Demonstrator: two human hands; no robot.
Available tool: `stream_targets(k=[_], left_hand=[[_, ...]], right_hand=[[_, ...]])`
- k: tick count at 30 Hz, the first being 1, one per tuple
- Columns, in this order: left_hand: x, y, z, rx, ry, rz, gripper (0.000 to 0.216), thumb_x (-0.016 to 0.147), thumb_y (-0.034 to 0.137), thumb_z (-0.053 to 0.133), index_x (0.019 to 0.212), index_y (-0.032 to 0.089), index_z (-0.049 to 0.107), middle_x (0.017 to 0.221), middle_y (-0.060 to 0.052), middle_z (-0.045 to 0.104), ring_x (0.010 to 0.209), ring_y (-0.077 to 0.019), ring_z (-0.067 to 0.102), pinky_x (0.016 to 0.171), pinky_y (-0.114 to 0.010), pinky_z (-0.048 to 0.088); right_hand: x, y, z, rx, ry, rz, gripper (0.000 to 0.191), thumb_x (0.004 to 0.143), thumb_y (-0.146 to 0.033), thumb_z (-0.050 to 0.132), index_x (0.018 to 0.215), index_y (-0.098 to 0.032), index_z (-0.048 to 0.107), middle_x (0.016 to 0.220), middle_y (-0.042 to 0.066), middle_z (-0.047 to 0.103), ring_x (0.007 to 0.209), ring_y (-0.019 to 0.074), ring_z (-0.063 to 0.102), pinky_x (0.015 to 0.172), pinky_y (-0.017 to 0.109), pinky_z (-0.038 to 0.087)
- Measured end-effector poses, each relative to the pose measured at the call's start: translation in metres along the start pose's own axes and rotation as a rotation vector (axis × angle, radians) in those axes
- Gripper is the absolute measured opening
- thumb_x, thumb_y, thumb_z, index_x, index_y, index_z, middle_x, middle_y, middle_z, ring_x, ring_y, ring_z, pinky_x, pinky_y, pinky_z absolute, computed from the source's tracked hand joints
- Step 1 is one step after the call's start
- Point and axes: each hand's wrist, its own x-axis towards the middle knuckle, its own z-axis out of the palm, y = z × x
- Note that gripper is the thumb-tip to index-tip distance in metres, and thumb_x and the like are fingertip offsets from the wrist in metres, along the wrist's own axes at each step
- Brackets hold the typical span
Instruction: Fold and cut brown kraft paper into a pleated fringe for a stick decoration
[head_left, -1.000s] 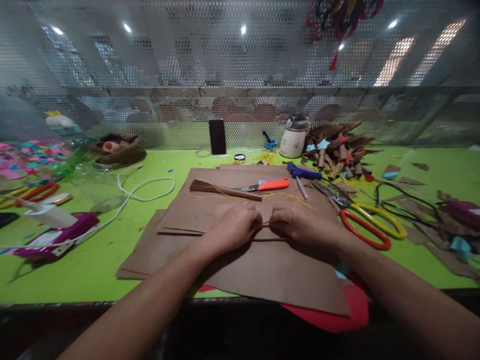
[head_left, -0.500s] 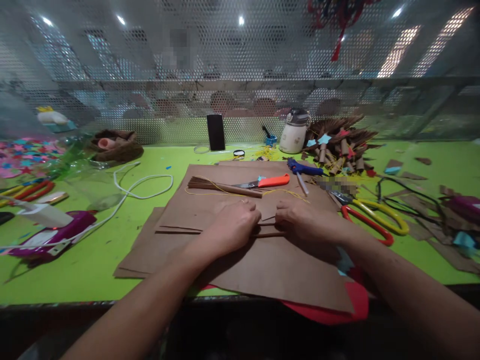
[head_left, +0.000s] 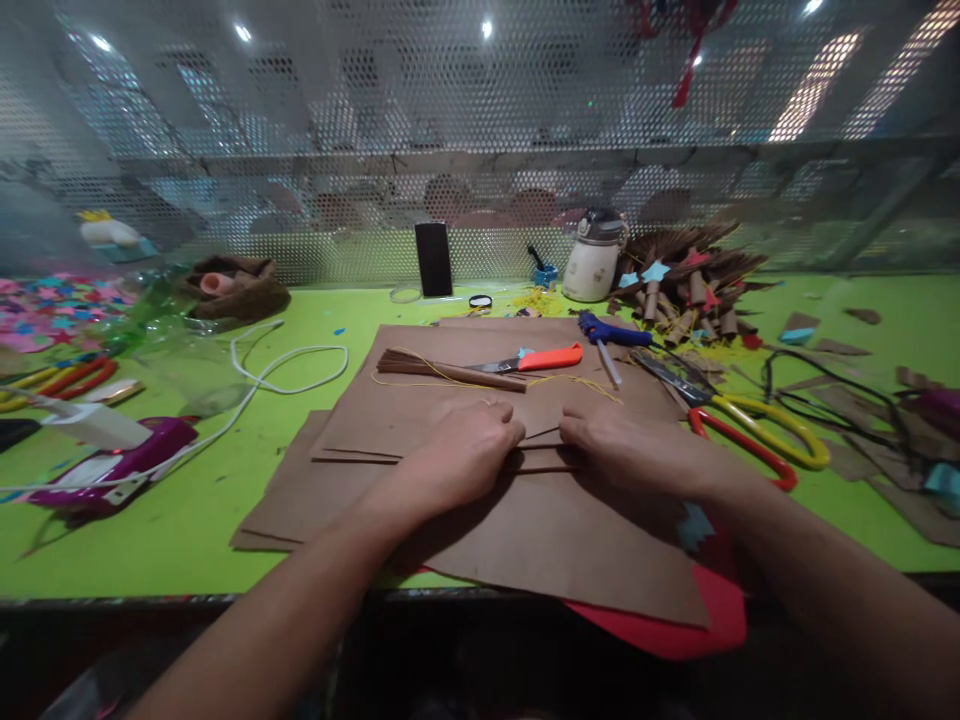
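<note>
Sheets of brown paper (head_left: 555, 555) lie stacked in front of me. My left hand (head_left: 472, 445) rests low over them, fingers curled and pinched together. Facing it across a small gap, my right hand (head_left: 622, 445) is closed in the same way. A thin brown paper strip (head_left: 541, 434) spans the gap between my fingertips; its ends are hidden by the fingers. Just beyond my hands lie a fringed brown paper roll (head_left: 420, 368) with yellow thread, an orange-handled knife (head_left: 551, 357) and a blue glue gun (head_left: 615, 332).
Red-and-yellow-handled scissors (head_left: 776, 425) lie right of my right hand. At the back stand a phone (head_left: 433, 260), a white flask (head_left: 592, 265) and a pile of fringed paper rolls (head_left: 694, 285). A purple power strip (head_left: 161, 450) with a white cable sits left.
My right hand has shifted slightly right, widening the gap, so more of the thin strip shows. The left hand stays nearly in place. The view has tilted slightly.
</note>
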Motion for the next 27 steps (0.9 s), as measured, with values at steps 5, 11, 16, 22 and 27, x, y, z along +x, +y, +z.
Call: stream_targets(k=[5, 11, 16, 22, 27], left_hand=[[-0.001, -0.004, -0.007, -0.188, -0.041, -0.056, 0.021, 0.084, 0.018, 0.044, 0.071, 0.016, 0.061, 0.077, -0.005, 0.057, 0.064, -0.0143, 0.047, 0.059, -0.026, 0.034], [0.002, -0.014, -0.021, -0.679, -0.102, -0.183, 0.033, 0.088, 0.03, 0.037, 0.065, 0.016, 0.056, 0.061, 0.002, 0.05, 0.057, -0.0114, 0.042, 0.054, -0.024, 0.029], [0.002, -0.01, -0.022, -0.914, -0.184, -0.286, 0.04, 0.087, 0.042, 0.042, 0.056, 0.017, 0.041, 0.054, 0.004, 0.038, 0.05, -0.0092, 0.032, 0.048, -0.023, 0.022], [0.002, -0.017, -0.01, -1.055, -0.189, -0.288, 0.043, 0.085, 0.046, 0.047, 0.054, 0.018, 0.036, 0.051, 0.006, 0.031, 0.049, -0.0084, 0.024, 0.048, -0.025, 0.018], [0.005, -0.02, -0.009, -1.027, -0.164, -0.272, 0.04, 0.086, 0.044, 0.047, 0.059, 0.016, 0.049, 0.05, 0.005, 0.035, 0.049, -0.0085, 0.027, 0.048, -0.025, 0.019]], right_hand=[[0.001, 0.006, -0.004, 0.0, -0.04, 0.015, 0.013, 0.082, -0.014, 0.049, 0.076, -0.016, 0.059, 0.073, 0.004, 0.058, 0.06, 0.0127, 0.047, 0.053, 0.026, 0.026], [0.002, 0.001, -0.01, 0.091, 0.065, -0.024, 0.013, 0.084, -0.013, 0.047, 0.076, -0.016, 0.057, 0.082, 0.005, 0.057, 0.071, 0.0137, 0.05, 0.061, 0.024, 0.032], [0.003, -0.006, -0.005, 0.139, 0.169, -0.04, 0.013, 0.085, -0.012, 0.046, 0.077, -0.017, 0.054, 0.082, 0.004, 0.055, 0.073, 0.0145, 0.049, 0.064, 0.026, 0.034], [0.006, -0.007, -0.005, 0.111, 0.295, -0.04, 0.016, 0.088, -0.013, 0.045, 0.075, -0.017, 0.053, 0.081, 0.005, 0.054, 0.07, 0.0149, 0.048, 0.062, 0.027, 0.035], [0.006, -0.004, -0.013, 0.386, 0.336, 0.01, 0.022, 0.083, -0.018, 0.054, 0.105, -0.018, 0.058, 0.092, 0.005, 0.062, 0.077, 0.0155, 0.055, 0.068, 0.027, 0.041]])
